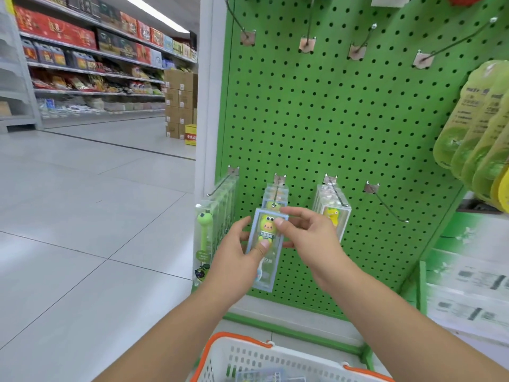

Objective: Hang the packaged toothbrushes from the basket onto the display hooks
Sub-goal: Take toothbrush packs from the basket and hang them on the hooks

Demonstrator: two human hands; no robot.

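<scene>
Two hands hold one packaged toothbrush (265, 245) upright against the green pegboard (316, 128), its long axis running straight up and down. The left hand (234, 256) grips the box's left edge with the thumb pressed on its front, while the right hand (311, 238) pinches its top right corner. Just above the fingers, touching distance from the box's top, is the tip of the middle hook (276, 198), already carrying like boxes behind. I judge the move turns on lifting the box so its hang hole meets that tip; the right hand is nearer to it. The box is clear plastic with a pale blue frame and a green-and-yellow cartoon figure inside. Below the forearms sits the white basket (248, 357) with an orange rim.
</scene>
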